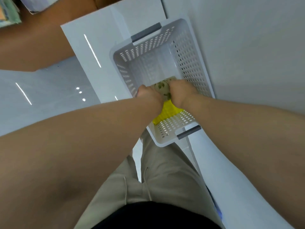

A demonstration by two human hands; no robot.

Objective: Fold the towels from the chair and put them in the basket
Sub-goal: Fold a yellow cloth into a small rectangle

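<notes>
A white perforated basket (189,63) with grey handles stands on a white surface below me. Both my hands reach down inside its near half. A folded beige towel with a green leaf print (162,86) lies between them. My left hand (149,96) grips its left side and my right hand (183,91) grips its right side, fingers curled down out of sight. Under it, at the near wall of the basket, lies a folded yellow towel (168,113).
The basket sits on a white table or ledge (92,35) beside a white wall (247,47). A glossy grey floor (41,100) lies to the left. Cardboard boxes and coloured cloth (8,12) show at the top left. My beige trousers (156,179) are below.
</notes>
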